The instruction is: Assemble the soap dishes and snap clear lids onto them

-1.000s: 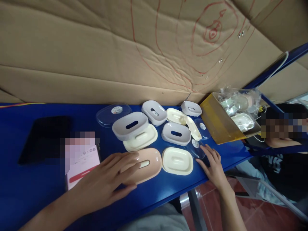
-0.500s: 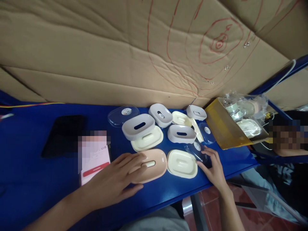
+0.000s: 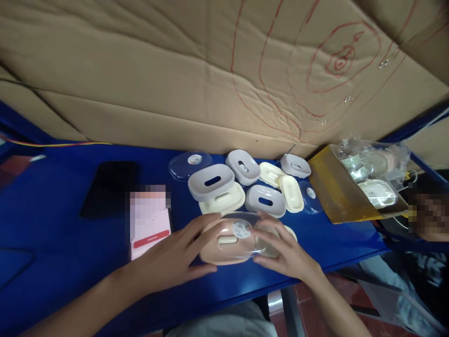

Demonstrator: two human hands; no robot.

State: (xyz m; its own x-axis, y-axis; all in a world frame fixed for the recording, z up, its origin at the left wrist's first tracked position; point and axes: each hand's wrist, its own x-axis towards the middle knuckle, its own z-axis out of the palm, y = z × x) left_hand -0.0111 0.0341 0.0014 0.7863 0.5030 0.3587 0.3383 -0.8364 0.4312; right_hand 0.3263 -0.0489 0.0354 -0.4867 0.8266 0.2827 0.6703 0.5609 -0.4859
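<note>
Easily Knocked Askew

Pinching a clear oval plastic lid (image 3: 242, 229) in the right hand (image 3: 293, 248), over a peach oval plastic dish (image 3: 224, 257) gripped by the left hand (image 3: 178, 250) on the blue table (image 3: 196, 299). Could slide crooked through uneven finger pressure. Counted outside the yellow-taped cardboard box (image 3: 317, 185): three lids, one peach dish, four slotted pale-grey plastic bowls (image 3: 252, 201), four cream plastic trays (image 3: 292, 193).

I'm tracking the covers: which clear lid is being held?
The clear lid over the peach dish, held in the right hand; the other two lids lie on the table.
</note>
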